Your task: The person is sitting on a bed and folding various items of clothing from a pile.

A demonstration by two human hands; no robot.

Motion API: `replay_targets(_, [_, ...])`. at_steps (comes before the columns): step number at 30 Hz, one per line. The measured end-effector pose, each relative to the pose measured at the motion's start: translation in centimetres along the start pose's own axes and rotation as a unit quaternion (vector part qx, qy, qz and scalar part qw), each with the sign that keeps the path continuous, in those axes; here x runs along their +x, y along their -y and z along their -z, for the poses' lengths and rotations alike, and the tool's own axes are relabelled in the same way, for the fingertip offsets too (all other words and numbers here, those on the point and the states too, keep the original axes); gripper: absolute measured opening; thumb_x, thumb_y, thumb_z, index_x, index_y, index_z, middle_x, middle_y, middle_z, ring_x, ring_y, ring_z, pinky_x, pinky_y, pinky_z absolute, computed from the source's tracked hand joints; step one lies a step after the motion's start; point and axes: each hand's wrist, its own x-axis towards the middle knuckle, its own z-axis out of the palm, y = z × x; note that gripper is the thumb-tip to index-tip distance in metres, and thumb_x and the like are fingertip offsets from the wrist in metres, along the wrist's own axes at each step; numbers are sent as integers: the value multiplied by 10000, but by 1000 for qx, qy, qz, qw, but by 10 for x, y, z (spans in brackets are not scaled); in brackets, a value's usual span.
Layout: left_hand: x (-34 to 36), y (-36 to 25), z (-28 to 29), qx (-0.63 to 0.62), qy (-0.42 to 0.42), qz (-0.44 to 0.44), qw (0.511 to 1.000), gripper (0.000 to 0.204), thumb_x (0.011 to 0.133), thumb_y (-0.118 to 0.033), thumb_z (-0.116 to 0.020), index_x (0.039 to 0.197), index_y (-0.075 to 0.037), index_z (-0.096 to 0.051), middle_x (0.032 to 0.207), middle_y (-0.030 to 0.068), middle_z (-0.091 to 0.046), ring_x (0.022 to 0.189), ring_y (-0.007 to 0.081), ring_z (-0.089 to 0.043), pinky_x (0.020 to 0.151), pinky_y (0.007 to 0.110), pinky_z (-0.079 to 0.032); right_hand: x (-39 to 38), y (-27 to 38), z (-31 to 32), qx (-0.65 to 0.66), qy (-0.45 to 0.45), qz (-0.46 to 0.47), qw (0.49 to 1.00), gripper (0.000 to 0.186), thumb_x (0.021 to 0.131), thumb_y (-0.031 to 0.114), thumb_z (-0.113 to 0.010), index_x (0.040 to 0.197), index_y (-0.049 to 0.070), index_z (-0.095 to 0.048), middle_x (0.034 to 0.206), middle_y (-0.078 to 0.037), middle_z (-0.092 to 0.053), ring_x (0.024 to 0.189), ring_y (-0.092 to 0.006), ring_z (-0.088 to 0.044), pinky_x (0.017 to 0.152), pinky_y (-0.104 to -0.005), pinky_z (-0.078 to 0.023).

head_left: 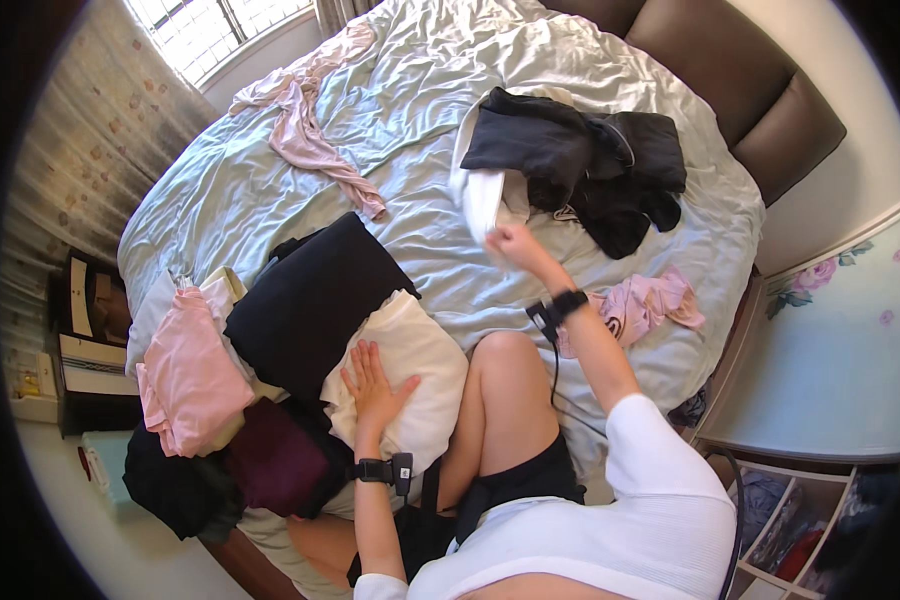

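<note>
My left hand [375,390] lies flat with its fingers spread on a cream folded garment [415,350] beside my knee. My right hand [515,247] is reached out over the bed, fingers closed on the lower end of a white garment [483,205]. That garment runs up under a heap of black clothes [570,150]. Slight blur softens the fingers of this hand. Against the cream garment rests a large black folded garment [320,300]. To its left are a pink folded garment [195,375] and a dark maroon one [280,455].
The round bed [420,130] has a rumpled pale green sheet. A pink garment [310,140] trails across its far left, and another pink piece [645,305] lies near my right forearm. A brown headboard [740,80] stands far right; an open drawer [790,520] with clothes is lower right.
</note>
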Motion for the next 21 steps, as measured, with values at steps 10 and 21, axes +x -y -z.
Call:
replay_targets(10, [-43, -116, 27, 110, -122, -356, 920, 525, 750, -104, -489, 1256, -54, -357, 1325, 120, -333, 1269, 282, -250, 1029, 451, -165, -266, 180, -30, 166, 565, 127, 798, 242, 842, 169, -547, 748, -50, -503, 603, -152, -452, 555, -157, -402, 531, -331, -349])
replay_targets(21, [-151, -91, 110, -665, -251, -178, 681, 214, 817, -210, -505, 971, -68, -547, 1096, 100, -541, 1023, 274, -519, 907, 421, -390, -246, 202, 19, 58, 8, 20, 998, 262, 774, 169, -592, 1003, 46, -559, 975, -74, -588, 887, -161, -544, 773, -307, -434])
